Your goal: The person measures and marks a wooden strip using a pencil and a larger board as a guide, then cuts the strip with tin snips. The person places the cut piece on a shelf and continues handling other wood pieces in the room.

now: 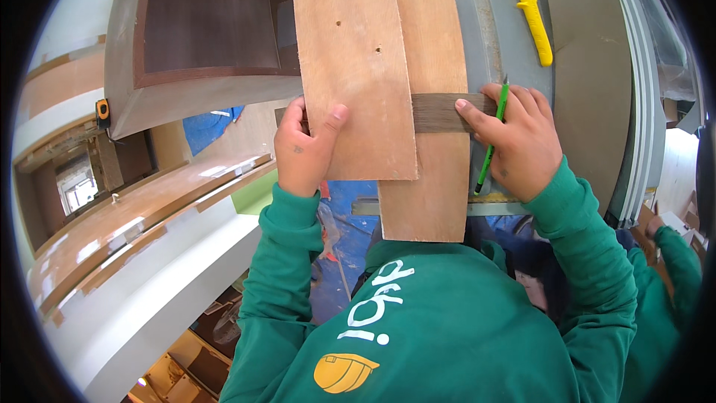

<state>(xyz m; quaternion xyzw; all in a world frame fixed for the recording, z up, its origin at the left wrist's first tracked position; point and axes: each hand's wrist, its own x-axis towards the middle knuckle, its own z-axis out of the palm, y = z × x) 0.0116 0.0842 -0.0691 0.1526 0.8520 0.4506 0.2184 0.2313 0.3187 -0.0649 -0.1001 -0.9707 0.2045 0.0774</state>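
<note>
My left hand (304, 151) is closed on the left edge of a short plywood board (358, 82), thumb on top and fingers at the side. Two small holes show in that board. Beneath it, a dark brown wood strip (440, 113) runs crosswise, its left end close to my left fingers. A longer plywood board (425, 205) lies lengthwise under the strip. My right hand (524, 142) is closed at the strip's right end, thumb pressing on the strip. A green pencil (492, 138) is held between the fingers of that same hand, pointing away from me.
A yellow utility knife (534, 26) lies on the grey work surface (485, 15) at the far right. An open brown cabinet box (201, 22) stands at the far left, with a tape measure (103, 113) at its corner. Another person's green sleeve (675, 269) shows at the right edge.
</note>
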